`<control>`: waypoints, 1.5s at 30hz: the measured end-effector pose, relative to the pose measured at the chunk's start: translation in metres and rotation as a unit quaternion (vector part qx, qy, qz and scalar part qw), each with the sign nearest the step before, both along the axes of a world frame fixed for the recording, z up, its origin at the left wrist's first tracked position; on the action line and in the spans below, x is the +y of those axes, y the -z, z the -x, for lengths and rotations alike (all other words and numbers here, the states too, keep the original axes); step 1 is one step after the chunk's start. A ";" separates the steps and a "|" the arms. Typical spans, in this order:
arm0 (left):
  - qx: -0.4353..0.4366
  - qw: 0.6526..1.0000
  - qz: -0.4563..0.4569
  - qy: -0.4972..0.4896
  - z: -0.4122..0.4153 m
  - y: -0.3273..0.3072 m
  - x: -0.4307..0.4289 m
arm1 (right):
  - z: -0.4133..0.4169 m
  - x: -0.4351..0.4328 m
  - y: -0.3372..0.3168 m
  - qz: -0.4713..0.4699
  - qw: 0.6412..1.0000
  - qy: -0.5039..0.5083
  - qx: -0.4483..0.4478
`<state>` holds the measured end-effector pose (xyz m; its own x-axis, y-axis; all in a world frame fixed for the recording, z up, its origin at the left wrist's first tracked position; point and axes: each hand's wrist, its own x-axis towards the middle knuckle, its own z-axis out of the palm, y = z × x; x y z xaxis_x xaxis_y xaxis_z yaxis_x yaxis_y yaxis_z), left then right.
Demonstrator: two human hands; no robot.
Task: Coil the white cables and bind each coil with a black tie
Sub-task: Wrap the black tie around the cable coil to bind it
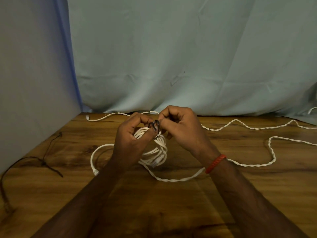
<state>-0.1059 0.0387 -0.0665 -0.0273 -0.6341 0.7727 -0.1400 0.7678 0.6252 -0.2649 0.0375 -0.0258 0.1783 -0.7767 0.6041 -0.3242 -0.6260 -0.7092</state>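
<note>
A coil of white cable [160,152] is held upright just above the wooden table [171,203] at its middle. My left hand [130,143] grips the coil's top, thumb pressed against a black tie [155,128] looped around the strands. My right hand [181,129] pinches the tie's upper end between thumb and forefinger. A loose tail of this cable [96,157] with a plug curves out to the left. A second, twisted white cable [257,162] lies uncoiled across the right and far side of the table.
Several black ties [46,162] lie near the table's left edge. A pale cloth backdrop [171,57] hangs behind the table and a wall closes the left side. An orange band circles my right wrist.
</note>
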 end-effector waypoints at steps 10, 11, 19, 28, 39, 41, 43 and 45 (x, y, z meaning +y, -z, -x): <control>0.001 0.998 0.043 -0.050 -0.002 0.001 -0.001 | 0.001 -0.002 0.001 -0.003 1.000 0.007 0.008; 0.005 0.997 0.046 -0.056 -0.001 0.001 -0.001 | 0.001 -0.002 0.001 -0.003 1.000 0.007 0.009; 0.058 0.995 0.005 -0.082 0.002 0.006 -0.003 | -0.004 0.002 0.001 0.047 0.998 0.042 0.017; 0.118 0.981 -0.026 -0.153 -0.001 0.003 -0.008 | -0.020 0.018 -0.001 0.142 0.989 0.020 0.033; 0.186 0.962 -0.118 -0.159 0.002 0.003 -0.015 | -0.023 0.013 0.007 0.229 0.964 -0.067 0.116; 0.186 0.959 -0.124 -0.176 0.001 0.008 -0.018 | -0.022 0.012 0.008 0.247 0.956 -0.069 0.144; 0.186 0.957 -0.127 -0.183 0.001 0.012 -0.020 | -0.022 0.011 0.009 0.261 0.949 -0.067 0.165; 0.175 0.956 -0.122 -0.201 0.002 0.012 -0.019 | -0.023 0.010 0.010 0.264 0.946 -0.064 0.177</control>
<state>-0.1083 0.0195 -0.0790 0.4897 -0.7017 0.5176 -0.1435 0.5207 0.8416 -0.2421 0.0478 -0.0357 0.5148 -0.3407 0.7867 -0.3797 -0.9133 -0.1470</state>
